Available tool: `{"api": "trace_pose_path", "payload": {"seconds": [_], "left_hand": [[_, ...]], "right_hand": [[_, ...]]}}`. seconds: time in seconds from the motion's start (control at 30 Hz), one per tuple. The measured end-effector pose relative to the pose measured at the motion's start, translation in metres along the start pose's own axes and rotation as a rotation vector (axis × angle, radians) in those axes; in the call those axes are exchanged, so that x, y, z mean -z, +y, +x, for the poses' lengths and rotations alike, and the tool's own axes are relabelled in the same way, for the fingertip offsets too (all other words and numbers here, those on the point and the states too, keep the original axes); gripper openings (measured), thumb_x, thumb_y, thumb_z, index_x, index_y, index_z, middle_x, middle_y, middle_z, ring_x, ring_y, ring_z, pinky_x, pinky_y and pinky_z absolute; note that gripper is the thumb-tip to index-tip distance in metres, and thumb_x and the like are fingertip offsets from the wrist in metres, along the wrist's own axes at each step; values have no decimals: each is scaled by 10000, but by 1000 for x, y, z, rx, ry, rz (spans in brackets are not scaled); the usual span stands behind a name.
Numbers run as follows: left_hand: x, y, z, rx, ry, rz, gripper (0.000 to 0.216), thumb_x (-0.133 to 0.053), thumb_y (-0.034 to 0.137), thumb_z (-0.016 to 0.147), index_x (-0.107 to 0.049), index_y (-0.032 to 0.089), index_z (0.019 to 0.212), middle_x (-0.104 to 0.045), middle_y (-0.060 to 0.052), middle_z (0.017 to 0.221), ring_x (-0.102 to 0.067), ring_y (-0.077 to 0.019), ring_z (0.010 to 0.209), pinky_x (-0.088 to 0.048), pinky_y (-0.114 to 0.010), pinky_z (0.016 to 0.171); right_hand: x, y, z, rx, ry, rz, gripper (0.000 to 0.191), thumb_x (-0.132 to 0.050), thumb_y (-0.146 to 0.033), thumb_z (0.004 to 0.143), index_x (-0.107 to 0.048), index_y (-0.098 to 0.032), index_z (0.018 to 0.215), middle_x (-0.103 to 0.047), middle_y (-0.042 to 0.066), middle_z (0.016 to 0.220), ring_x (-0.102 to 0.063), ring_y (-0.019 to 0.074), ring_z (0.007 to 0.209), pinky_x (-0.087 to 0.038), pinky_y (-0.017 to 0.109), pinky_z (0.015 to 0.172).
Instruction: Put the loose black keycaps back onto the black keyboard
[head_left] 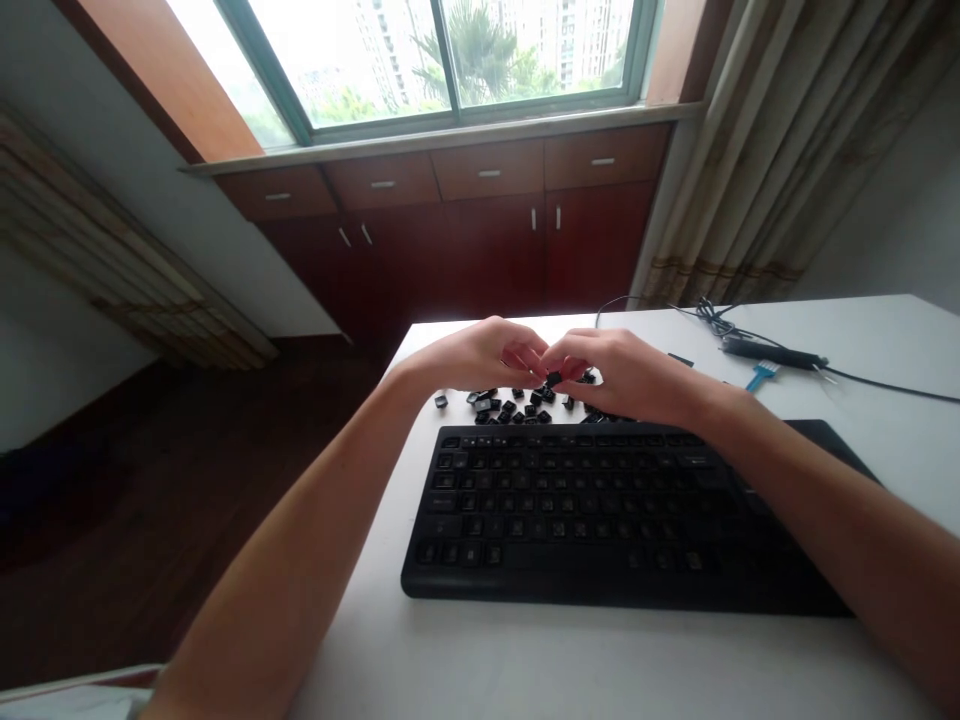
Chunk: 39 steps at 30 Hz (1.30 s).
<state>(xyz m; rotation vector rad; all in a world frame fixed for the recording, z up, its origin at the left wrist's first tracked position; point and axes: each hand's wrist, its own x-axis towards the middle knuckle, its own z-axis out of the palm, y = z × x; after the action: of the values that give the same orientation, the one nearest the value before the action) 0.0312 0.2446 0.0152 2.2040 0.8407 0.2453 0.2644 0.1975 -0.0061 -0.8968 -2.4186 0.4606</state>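
Note:
A black keyboard (pixel 600 515) lies on the white table (pixel 525 660) in front of me. Behind its far edge lie several loose black keycaps (pixel 510 405). My left hand (pixel 480 355) and my right hand (pixel 622 370) meet just above that pile, fingers curled. Between their fingertips they pinch one small black keycap (pixel 553 379).
A blue-handled brush (pixel 761 377) and a black cable with a dark pen-shaped tool (pixel 765 352) lie at the table's back right. Wooden cabinets (pixel 465 230) stand under the window beyond the table. A curtain (pixel 787 150) hangs at the right. The table's left edge drops to dark floor.

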Motion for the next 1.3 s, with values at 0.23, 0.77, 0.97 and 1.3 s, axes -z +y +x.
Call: {"api": "trace_pose_path", "payload": {"seconds": [0.23, 0.77, 0.97, 1.3], "left_hand": [[3, 0, -1, -42, -48, -163, 388, -756, 368, 803, -719, 187, 1145, -761, -68, 1051, -706, -205, 983, -563, -291, 816], [2, 1, 0, -31, -67, -217, 391, -739, 346, 827, -711, 180, 1180, -751, -72, 1081, -688, -197, 1008, -541, -302, 867], [2, 0, 0, -26, -46, -135, 383, -705, 373, 850, -707, 187, 1185, -752, -63, 1061, -690, -196, 996, -535, -284, 827], [0, -3, 2, -45, -36, -159, 356, -705, 355, 847, -717, 213, 1173, -758, -52, 1053, -704, -195, 993, -561, -286, 836]], "right_hand": [[0, -2, 1, 28, 23, -22, 225, -664, -168, 870, -684, -192, 1093, -704, 69, 1068, -683, 189, 896, -530, 313, 813], [3, -4, 1, 35, 0, -93, 199, -620, -244, 928, -703, -194, 1101, -695, 83, 1062, -660, 191, 875, -502, 312, 791], [2, -3, 1, 40, 11, -93, 236, -640, -185, 899, -699, -208, 1126, -696, 74, 1069, -664, 190, 879, -503, 308, 804], [6, -5, 1, 51, 26, -142, 213, -642, -251, 922, -715, -183, 1111, -699, 85, 1048, -671, 200, 877, -486, 309, 798]]}}
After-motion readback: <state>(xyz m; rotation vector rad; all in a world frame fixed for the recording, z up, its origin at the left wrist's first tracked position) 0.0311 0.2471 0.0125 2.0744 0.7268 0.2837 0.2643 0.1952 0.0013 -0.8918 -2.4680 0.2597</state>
